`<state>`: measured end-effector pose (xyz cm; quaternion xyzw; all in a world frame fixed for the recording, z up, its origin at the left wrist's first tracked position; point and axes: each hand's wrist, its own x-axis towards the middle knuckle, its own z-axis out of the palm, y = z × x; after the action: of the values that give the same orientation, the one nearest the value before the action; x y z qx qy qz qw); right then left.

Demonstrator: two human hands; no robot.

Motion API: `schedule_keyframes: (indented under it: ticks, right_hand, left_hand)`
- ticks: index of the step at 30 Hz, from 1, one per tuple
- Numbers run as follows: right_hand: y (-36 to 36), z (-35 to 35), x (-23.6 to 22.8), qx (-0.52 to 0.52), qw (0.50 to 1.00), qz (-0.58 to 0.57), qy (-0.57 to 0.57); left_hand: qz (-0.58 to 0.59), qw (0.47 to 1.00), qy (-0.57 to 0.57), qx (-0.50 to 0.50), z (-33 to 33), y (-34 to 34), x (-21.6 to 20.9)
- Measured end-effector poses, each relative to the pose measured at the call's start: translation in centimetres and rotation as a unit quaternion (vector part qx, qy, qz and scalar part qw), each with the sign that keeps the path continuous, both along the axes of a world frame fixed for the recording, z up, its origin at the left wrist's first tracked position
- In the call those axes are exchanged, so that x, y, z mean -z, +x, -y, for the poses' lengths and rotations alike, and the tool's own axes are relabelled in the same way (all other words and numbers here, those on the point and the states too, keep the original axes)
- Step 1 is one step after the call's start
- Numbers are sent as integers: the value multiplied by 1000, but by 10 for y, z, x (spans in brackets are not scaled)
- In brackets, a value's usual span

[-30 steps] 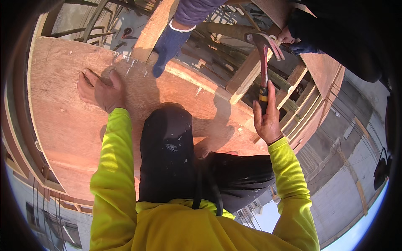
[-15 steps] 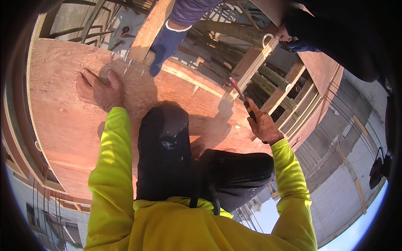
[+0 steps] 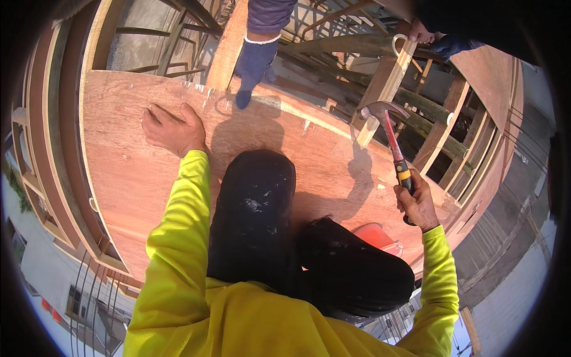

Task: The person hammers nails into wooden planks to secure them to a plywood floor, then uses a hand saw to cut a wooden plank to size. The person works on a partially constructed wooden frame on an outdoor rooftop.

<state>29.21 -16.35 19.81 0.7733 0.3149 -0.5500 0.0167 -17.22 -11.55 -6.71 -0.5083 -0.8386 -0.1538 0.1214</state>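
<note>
My right hand point(image 3: 418, 201) is closed around the black and yellow grip of a claw hammer point(image 3: 392, 134) with a red shaft. The hammer's head is by the end of a light wooden batten point(image 3: 388, 80), at the edge of the plywood sheet point(image 3: 134, 196); whether they touch I cannot tell. My left hand point(image 3: 173, 130) rests on the plywood with its fingers partly spread, holding nothing. Ahead of it, another person's blue-gloved hand point(image 3: 253, 66) is at the sheet's far edge beside an upright timber point(image 3: 229, 50). A second bare hand point(image 3: 420, 33) holds the batten's upper end.
Beyond the plywood lies an open frame of timber beams point(image 3: 440, 128) with gaps looking down to a lower level. A red object point(image 3: 378, 237) is beside my right knee. Wooden framing point(image 3: 56, 137) borders the sheet's left side. Thin rods stick out at lower left and far right.
My right hand has drawn the hammer back toward me, and its head now shows in full. The whole view has shifted, and the red object has come into sight. My left hand stays on the plywood.
</note>
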Motion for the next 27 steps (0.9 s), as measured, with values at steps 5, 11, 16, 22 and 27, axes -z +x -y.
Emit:
schedule_keyframes:
  ticks: [5,11,16,22,27]
  right_hand:
    - [7,147,41,149,984,-90,-45]
    - [-33,272,103,267,921,-259,114]
    - [-47,310,146,276,926,-198,168]
    - [-59,332,162,54,952,74,293]
    - [-66,316,139,41,913,154,375]
  left_hand:
    - [-15,1000,8,-21,-2,1,7]
    - [29,997,-71,-12,-7,-6,-5]
    - [104,975,-148,133,2,-50,-17]
    - [178,945,-84,261,23,-17,-43]
    - [419,862,-119,259,29,33,-60]
